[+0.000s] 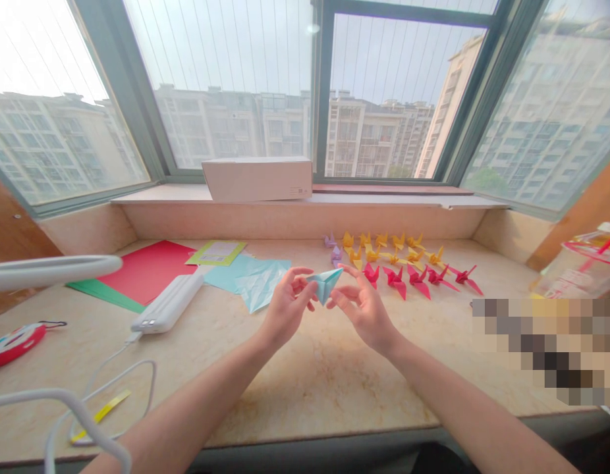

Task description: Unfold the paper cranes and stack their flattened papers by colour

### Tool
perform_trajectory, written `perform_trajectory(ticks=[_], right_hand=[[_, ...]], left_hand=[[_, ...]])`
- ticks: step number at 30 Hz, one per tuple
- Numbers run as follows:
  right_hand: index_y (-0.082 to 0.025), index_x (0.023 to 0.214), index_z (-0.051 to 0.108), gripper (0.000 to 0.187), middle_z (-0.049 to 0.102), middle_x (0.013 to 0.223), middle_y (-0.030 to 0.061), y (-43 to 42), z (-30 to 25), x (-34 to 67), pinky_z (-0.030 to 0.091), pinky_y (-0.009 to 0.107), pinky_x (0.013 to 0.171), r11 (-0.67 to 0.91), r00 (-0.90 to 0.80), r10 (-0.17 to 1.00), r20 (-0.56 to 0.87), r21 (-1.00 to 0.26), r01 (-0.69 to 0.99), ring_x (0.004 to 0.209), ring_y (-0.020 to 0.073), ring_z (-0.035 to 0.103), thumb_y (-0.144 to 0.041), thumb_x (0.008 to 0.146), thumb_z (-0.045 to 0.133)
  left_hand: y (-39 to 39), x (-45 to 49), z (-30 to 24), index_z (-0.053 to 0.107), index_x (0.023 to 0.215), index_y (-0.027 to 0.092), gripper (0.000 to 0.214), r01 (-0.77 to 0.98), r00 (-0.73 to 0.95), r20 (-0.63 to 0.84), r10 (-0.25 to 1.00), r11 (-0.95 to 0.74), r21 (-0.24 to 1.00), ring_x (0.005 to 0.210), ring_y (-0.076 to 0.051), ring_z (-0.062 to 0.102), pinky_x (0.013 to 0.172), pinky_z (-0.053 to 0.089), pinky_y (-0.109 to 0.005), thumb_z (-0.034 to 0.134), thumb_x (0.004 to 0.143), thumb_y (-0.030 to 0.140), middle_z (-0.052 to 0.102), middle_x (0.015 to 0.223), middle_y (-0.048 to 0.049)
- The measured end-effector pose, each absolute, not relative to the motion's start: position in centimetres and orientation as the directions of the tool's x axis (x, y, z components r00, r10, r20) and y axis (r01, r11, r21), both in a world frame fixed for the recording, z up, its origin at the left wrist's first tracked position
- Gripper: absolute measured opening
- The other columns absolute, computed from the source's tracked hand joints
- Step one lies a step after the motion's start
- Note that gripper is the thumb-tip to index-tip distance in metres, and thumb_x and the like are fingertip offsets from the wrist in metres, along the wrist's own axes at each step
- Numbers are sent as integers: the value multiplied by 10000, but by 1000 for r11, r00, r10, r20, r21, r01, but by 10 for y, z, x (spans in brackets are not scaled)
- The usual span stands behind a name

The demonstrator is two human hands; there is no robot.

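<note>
A small light-blue folded paper [326, 284] is held up over the stone ledge, pointed at its lower end. My left hand [291, 297] grips its left side between thumb and fingers. From the right, my right hand [361, 303] has its thumb near the lower edge and its index finger at the upper right corner, closed on the paper. Just left of my left hand lies a creased light-blue sheet [259, 282]. Beyond my right hand stand rows of paper cranes: red ones [394, 280] in front, yellow ones [381, 240] behind, and purple ones [336, 255] at the left.
A white power bank [169, 304] with a cable, red paper [154, 266], green paper [105, 295] and a yellow-green packet [216, 253] lie left. A white box [258, 180] stands on the sill. A plastic cup [576, 266] is at the right; a blurred patch hides something below it.
</note>
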State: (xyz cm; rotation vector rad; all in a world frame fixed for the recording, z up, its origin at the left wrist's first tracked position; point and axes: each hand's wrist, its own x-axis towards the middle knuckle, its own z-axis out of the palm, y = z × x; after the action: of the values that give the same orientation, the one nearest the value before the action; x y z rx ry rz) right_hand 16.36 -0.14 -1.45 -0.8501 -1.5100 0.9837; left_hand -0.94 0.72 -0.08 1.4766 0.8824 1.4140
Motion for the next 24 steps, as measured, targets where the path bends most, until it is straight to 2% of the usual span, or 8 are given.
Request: perform_trajectory(ticks=[3, 7, 13, 18, 21, 24], right_hand=[[-234, 1285, 506, 481, 699, 973, 56, 1, -14, 167, 550, 365, 777, 442, -101, 894, 437, -896, 36, 784, 190, 703, -421, 865, 648], [-202, 1097, 641, 335, 705, 864, 54, 7, -18, 171, 545, 361, 759, 433, -64, 901, 428, -896, 102, 778, 203, 689, -410, 838, 681], [-189, 1024, 669, 313, 729, 930, 81, 13, -23, 173, 543, 373, 763, 425, -6, 902, 431, -889, 170, 815, 222, 688, -410, 806, 708], [-178, 878, 673, 279, 730, 841, 86, 13, -21, 174, 526, 361, 725, 396, 1, 910, 415, -869, 296, 793, 233, 680, -452, 827, 669], [-180, 841, 639, 293, 720, 795, 81, 13, -19, 175, 522, 355, 700, 375, -10, 924, 383, -900, 224, 737, 225, 680, -472, 832, 653], [-190, 946, 595, 300, 702, 715, 35, 12, -16, 175, 516, 335, 647, 343, -44, 939, 340, -936, 82, 646, 206, 681, -461, 832, 654]], left_hand=[[8, -10, 0, 609, 982, 157, 254, -58, 118, 365, 923, -361, 931, 572, -92, 553, 487, 503, -209, 633, 863, 380, 505, 677, 42], [6, -9, 0, 624, 1038, 165, 283, -75, 141, 353, 925, -345, 936, 660, -121, 583, 507, 541, -238, 632, 862, 386, 528, 773, 11], [2, -6, -2, 515, 1286, 195, 566, -78, 213, 343, 915, -333, 939, 804, -158, 637, 629, 571, -273, 741, 778, 300, 631, 981, -56], [6, -7, -5, 444, 1339, 177, 512, -100, 176, 371, 912, -358, 928, 838, -177, 660, 663, 584, -300, 622, 876, 303, 677, 972, -73], [7, -8, -4, 430, 1353, 164, 499, -106, 178, 364, 914, -350, 931, 792, -177, 668, 657, 588, -314, 572, 907, 339, 691, 883, -55], [7, -9, -3, 434, 1340, 175, 481, -140, 165, 361, 918, -341, 930, 678, -150, 660, 646, 582, -310, 566, 912, 354, 680, 773, -14]])
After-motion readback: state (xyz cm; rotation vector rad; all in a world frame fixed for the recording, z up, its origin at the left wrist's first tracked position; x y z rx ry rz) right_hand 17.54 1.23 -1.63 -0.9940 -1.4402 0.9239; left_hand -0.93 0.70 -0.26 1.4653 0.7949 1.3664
